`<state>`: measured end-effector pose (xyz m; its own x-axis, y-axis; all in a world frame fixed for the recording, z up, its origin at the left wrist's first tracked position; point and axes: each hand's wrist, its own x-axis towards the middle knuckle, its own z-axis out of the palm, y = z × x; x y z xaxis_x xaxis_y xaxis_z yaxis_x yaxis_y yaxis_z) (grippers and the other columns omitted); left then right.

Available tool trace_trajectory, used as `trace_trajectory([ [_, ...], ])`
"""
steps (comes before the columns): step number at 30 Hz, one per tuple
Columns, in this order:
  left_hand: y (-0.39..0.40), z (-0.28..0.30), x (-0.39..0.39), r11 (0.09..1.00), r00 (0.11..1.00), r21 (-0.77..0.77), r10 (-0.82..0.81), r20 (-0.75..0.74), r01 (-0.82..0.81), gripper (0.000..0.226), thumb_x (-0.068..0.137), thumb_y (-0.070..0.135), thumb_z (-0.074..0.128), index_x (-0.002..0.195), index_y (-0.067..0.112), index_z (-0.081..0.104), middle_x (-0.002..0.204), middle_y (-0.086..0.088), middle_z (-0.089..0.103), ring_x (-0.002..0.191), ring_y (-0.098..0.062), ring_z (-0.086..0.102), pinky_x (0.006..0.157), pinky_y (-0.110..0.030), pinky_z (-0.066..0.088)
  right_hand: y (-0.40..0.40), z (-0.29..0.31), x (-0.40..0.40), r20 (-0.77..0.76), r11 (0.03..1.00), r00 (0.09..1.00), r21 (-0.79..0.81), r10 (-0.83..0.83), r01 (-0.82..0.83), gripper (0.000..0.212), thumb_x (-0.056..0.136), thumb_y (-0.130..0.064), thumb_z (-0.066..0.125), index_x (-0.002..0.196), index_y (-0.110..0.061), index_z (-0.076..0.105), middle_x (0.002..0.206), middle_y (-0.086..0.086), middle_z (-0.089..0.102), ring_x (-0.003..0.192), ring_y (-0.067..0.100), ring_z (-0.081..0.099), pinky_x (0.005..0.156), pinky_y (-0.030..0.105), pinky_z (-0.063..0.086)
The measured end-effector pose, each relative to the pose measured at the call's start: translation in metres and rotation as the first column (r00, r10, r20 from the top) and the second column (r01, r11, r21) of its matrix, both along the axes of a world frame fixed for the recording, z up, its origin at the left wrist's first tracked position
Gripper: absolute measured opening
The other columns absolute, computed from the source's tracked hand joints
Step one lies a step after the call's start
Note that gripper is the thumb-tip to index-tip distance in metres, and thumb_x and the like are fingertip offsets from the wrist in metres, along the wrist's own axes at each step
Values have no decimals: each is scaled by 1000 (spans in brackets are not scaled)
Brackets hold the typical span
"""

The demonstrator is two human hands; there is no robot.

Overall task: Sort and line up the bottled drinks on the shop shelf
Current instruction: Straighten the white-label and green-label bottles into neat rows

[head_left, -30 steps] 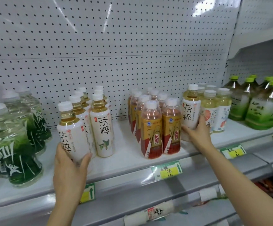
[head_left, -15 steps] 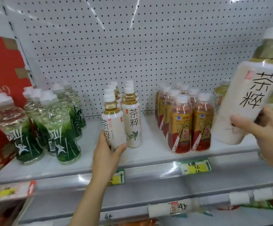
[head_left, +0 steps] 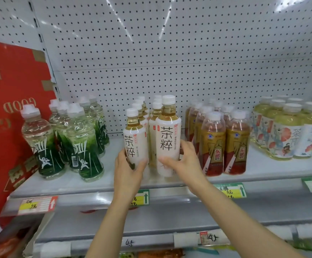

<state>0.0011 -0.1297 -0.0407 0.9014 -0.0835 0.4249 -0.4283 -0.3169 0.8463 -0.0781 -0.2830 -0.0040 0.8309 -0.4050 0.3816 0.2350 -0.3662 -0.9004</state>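
Observation:
Two rows of white-labelled tea bottles stand mid-shelf. My right hand (head_left: 184,161) grips the front bottle of the right row (head_left: 168,138), a white-labelled tea bottle with a white cap, low on the shelf. My left hand (head_left: 127,168) grips the front bottle of the left row (head_left: 135,140) around its lower part. Behind both run more of the same white-capped bottles (head_left: 142,108). Left of them stand green-labelled clear bottles (head_left: 78,140); right of them, red-and-gold labelled bottles (head_left: 224,142).
Pale yellow bottles with flowered labels (head_left: 289,131) stand at the far right. A red carton (head_left: 7,108) leans at the shelf's left end. The grey shelf (head_left: 263,166) has a front rail with price tags (head_left: 229,190). Pegboard (head_left: 151,53) backs it.
My right hand has carried the white-labelled bottle from the right side to the front of the right tea row. The view has swung left. My left hand stays on its bottle.

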Motion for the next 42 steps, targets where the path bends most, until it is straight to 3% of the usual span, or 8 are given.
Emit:
trace_trajectory([
  [7, 8, 2, 0, 964, 972, -123, -236, 5, 235, 88, 85, 46, 73, 154, 38, 19, 150, 10, 42, 137, -8, 45, 111, -45, 44, 17, -25, 23, 59, 1000, 998, -11, -18, 19, 63, 73, -22, 84, 125, -29, 50, 115, -5, 43, 107, 0, 49, 94, 21, 50],
  [13, 5, 0, 5, 966, 973, -112, -231, 22, 232, 85, 92, 8, 66, 156, 31, 16, 150, 11, 44, 130, 9, 44, 91, -1, 41, 13, -38, 30, 70, 994, 994, -69, -79, 84, 69, 68, -37, 84, 130, -29, 54, 117, -14, 56, 110, 3, 55, 92, 31, 54],
  [18, 2, 6, 2, 948, 967, -194, -256, 0, 251, 113, 67, 38, 86, 155, 39, 15, 150, 19, 39, 131, 4, 45, 101, -18, 46, 6, -33, 21, -34, 997, 999, -75, -7, 4, 76, 76, -75, 57, 142, -42, 38, 137, -20, 45, 129, 8, 45, 104, 44, 46],
  [23, -13, 16, 4, 965, 982, -178, -188, 33, 191, 140, 50, 32, 98, 150, 49, 2, 146, 25, 28, 133, 1, 35, 106, -24, 33, -3, 19, 37, -49, 944, 997, 327, 59, -40, 59, 100, -59, 17, 154, -33, 17, 159, -14, 17, 147, 10, 13, 118, 40, 13],
  [26, -17, 13, 6, 971, 986, -179, -146, 75, 158, 139, 45, 34, 99, 141, 59, 1, 144, 24, 30, 133, -1, 37, 107, -29, 35, -4, 24, 63, -91, 891, 984, 443, 153, -97, 57, 99, -60, 12, 139, -36, 44, 151, 2, 42, 137, 22, 39, 114, 45, 27],
  [31, -17, 9, 12, 969, 986, -192, -141, 88, 156, 137, 45, 33, 99, 139, 63, 4, 145, 21, 35, 131, -4, 41, 103, -29, 38, -7, 7, 96, -95, 798, 969, 588, 228, -130, 68, 95, -67, 18, 103, -25, 70, 93, 6, 77, 88, 22, 72, 71, 33, 56],
  [39, -14, 3, 23, 972, 991, -203, -107, 75, 120, 139, 42, 36, 100, 150, 43, 12, 147, 11, 41, 129, -10, 46, 102, -32, 41, -7, -2, 118, -98, 779, 959, 608, 265, -153, 69, 91, -70, 24, 114, -23, 68, 109, 13, 73, 103, 31, 68, 86, 41, 55],
  [42, -11, 3, 24, 970, 989, -204, -120, 89, 136, 137, 43, 32, 100, 148, 47, 13, 146, 14, 42, 128, -7, 46, 101, -31, 41, -8, 7, 116, -56, 800, 983, 590, 176, -110, 69, 94, -67, 22, 139, -24, 52, 138, 10, 57, 131, 30, 50, 104, 44, 44],
])
